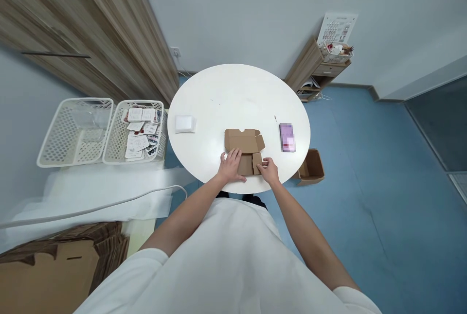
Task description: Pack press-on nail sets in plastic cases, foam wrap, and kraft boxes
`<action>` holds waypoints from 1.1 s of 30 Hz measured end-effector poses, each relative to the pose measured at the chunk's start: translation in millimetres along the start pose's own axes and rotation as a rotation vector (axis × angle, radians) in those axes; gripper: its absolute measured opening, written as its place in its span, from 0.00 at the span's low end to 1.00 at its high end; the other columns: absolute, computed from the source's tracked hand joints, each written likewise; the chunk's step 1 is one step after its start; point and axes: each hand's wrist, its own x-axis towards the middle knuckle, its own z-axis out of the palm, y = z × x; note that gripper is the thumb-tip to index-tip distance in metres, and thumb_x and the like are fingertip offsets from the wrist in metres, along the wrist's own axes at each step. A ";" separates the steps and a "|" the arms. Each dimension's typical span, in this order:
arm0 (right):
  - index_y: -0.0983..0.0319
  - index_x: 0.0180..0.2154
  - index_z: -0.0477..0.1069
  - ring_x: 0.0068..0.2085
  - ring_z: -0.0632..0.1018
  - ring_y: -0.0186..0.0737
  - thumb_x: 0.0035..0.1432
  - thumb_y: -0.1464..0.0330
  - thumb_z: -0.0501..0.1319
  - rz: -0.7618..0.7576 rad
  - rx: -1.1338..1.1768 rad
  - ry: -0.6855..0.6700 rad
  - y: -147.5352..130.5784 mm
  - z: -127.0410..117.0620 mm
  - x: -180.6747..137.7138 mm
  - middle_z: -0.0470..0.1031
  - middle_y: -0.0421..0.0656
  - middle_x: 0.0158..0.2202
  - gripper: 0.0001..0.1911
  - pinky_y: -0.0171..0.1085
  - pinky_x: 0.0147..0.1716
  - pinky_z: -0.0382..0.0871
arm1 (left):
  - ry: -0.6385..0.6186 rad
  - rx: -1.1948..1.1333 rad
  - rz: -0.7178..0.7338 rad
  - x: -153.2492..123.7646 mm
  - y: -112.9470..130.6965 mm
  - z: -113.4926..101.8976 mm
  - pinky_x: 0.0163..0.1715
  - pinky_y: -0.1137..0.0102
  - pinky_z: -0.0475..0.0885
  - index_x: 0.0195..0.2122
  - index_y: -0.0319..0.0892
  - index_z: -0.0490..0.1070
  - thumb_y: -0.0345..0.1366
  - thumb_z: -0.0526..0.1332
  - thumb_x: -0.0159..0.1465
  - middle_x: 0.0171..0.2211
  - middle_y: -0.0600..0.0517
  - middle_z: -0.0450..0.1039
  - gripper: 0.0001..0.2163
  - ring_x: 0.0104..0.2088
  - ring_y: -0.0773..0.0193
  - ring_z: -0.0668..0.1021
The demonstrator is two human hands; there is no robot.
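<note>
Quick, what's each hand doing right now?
Left hand: open, fingers spread over the open brown cardboard box.
Right hand: fingers partly curled, touching the box's brown right-end flap; whether it grips cannot be told.

White oval worktop (233, 95), open brown cardboard box (244, 144) near its front edge, left hand (231, 164) spread over the box's left end, right hand (269, 170) touching a side flap (257, 161), blurred purple item (287, 134) near the right edge, white pack (185, 124) near the left edge
</note>
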 end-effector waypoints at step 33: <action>0.62 0.48 0.59 0.35 0.72 0.40 0.46 0.57 0.56 -0.061 0.056 0.010 13.8 8.4 -13.4 0.67 0.48 0.43 0.28 0.40 0.37 0.67 | 0.087 -0.788 -0.409 -58.5 -23.1 16.4 0.39 0.67 0.71 0.52 0.41 0.59 0.41 0.60 0.54 0.46 0.46 0.68 0.25 0.37 0.63 0.75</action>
